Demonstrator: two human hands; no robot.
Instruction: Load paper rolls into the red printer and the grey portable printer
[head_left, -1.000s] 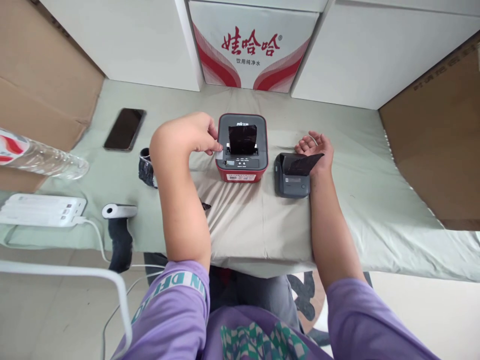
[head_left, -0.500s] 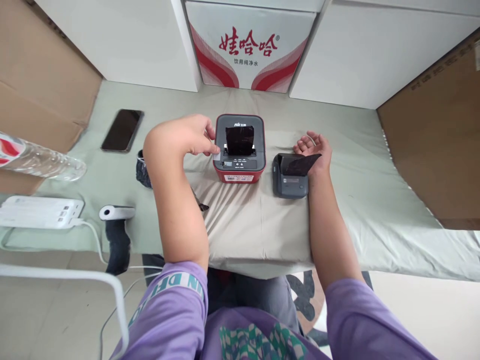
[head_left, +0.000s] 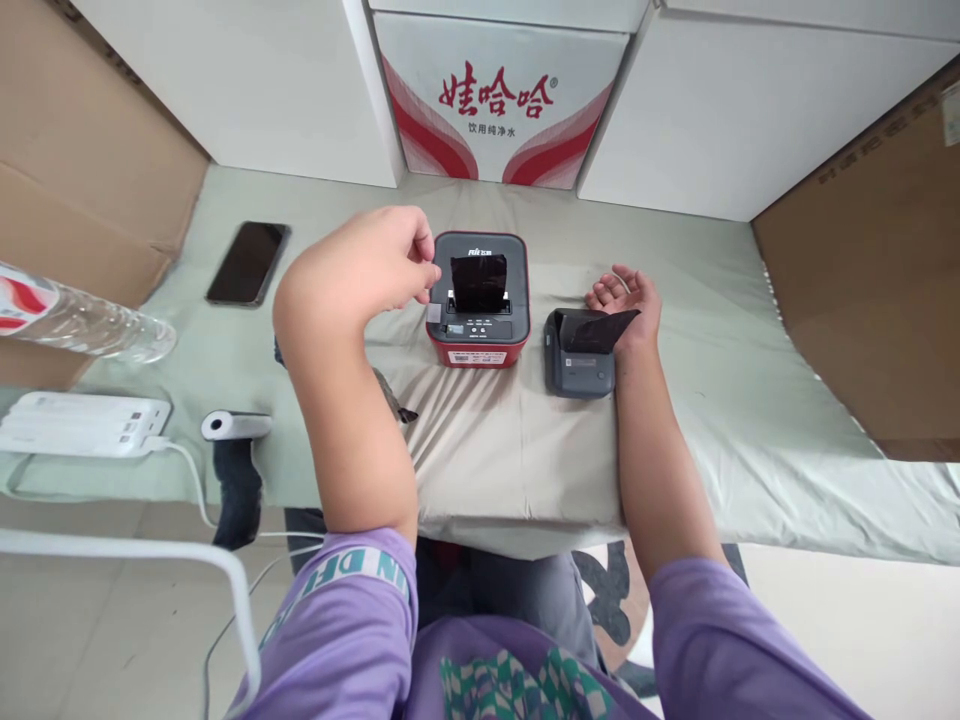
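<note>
A red and black label printer [head_left: 517,285] stands mid-table with a black strip [head_left: 478,283] upright in its slot. My left hand [head_left: 401,255] is just off its left edge, wrist bent and fingers curled in towards the thumb. Nothing shows between them. A small pale sticker [head_left: 433,314] lies on the printer's front left corner. To the right sits a smaller dark grey printer [head_left: 581,375], a black strip [head_left: 598,330] sticking out of its top. Behind it, my right hand [head_left: 630,295] rests palm up, fingers loosely bent and apart, holding nothing; the black strip overlaps its wrist.
Left on the cloth-covered table [head_left: 480,450] are a phone [head_left: 248,263], a water bottle [head_left: 90,320], a white power bank [head_left: 86,424] and a white roll-like object [head_left: 234,425] with dark material. Cardboard [head_left: 862,280] and white boxes [head_left: 480,150] border the table.
My left hand has risen slightly and drawn back from the printer's left corner, where its fingertips were at the sticker. My right hand and both printers stay in place.
</note>
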